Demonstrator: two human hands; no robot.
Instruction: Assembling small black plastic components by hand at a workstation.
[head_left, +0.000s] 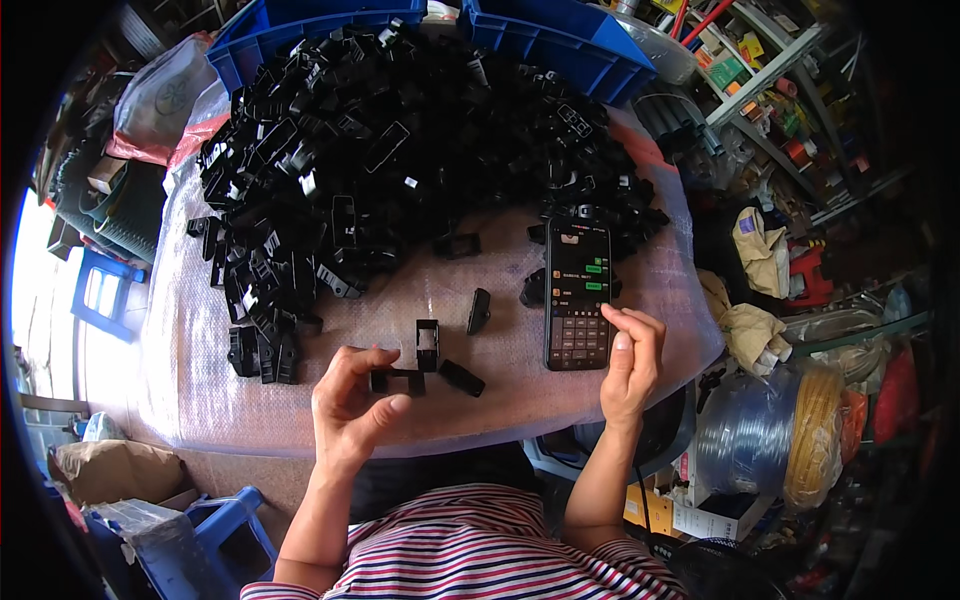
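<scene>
A smartphone (577,335) lies on the table with its screen lit, showing a chat and a keyboard. At its right edge is my right hand (634,370), index finger stretched to the screen and thumb apart from it, gripping nothing. My left hand (348,405) hovers at the near side of the table, its thumb and forefinger spread. Just beyond their gap sits a black plastic part (405,382), seemingly not gripped. Close by are an upright black housing (428,345), a tilted black piece (461,378) and another black piece (479,311).
A large heap of black plastic parts (400,170) covers the far table. Behind it stand two blue crates (310,22). Bubble-wrap-like sheeting (200,400) covers the tabletop. Blue stools (235,530) are at lower left; tubing coils (745,435) and a crowded shelf (765,85) stand right.
</scene>
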